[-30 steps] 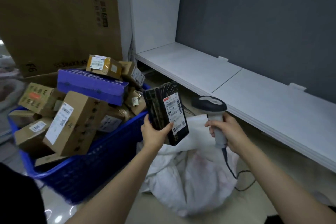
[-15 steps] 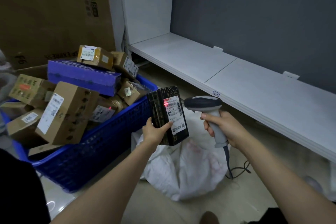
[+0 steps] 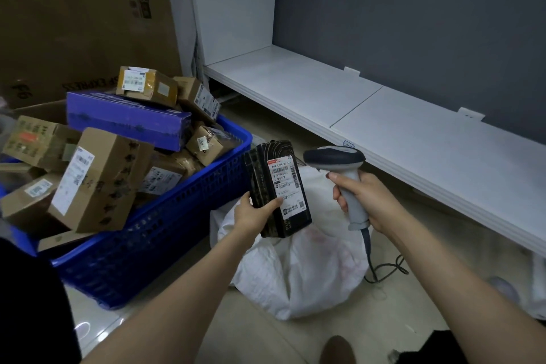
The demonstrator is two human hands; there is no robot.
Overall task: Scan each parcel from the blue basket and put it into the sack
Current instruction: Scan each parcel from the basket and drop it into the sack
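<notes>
Left grip: your fingers and thumb clasp the black parcel at its lower end, label facing you.
Right grip: curled round the barcode scanner, at the parcel's 3 o'clock.
Sack: white, at the parcel's 6 o'clock.
Blue basket: at the parcel's 9 o'clock.

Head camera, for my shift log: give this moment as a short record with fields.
left hand: holds black parcel, label showing
right hand: holds scanner by its handle
scanner: head beside parcel, not touching
blue basket: heaped with cardboard boxes
sack: white, on floor under parcel
</notes>
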